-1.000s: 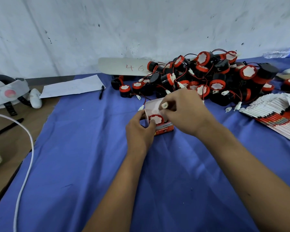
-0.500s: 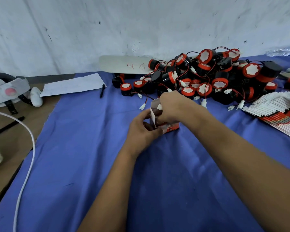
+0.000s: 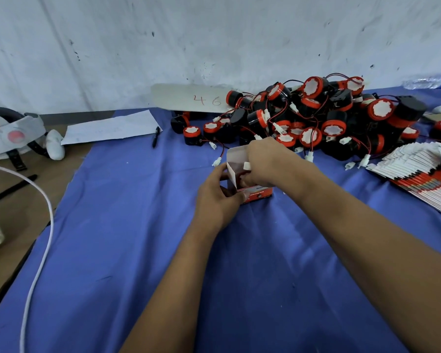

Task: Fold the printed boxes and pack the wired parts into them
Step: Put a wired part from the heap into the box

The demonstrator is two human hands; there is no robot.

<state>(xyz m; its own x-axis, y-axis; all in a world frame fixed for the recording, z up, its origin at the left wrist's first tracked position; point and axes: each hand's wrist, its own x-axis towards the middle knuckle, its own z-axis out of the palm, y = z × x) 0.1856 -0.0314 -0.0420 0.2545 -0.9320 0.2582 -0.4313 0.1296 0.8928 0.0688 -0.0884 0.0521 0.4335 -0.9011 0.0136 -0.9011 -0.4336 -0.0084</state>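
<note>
Printed box [image 3: 255, 194] gripped by left hand [image 3: 218, 197], right hand [image 3: 267, 163] curled inside, pinching white connector [image 3: 247, 166]

I am seeing the box [image 3: 255, 193] lying on the cloth [image 3: 117, 250], the parts heap [image 3: 316, 118] behind it, flat boxes [image 3: 423, 174] stacked right.

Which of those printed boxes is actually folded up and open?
Only the box between the two hands, standing on the blue cloth with its white flaps up. The others lie flat in a fanned stack at the right.
</note>
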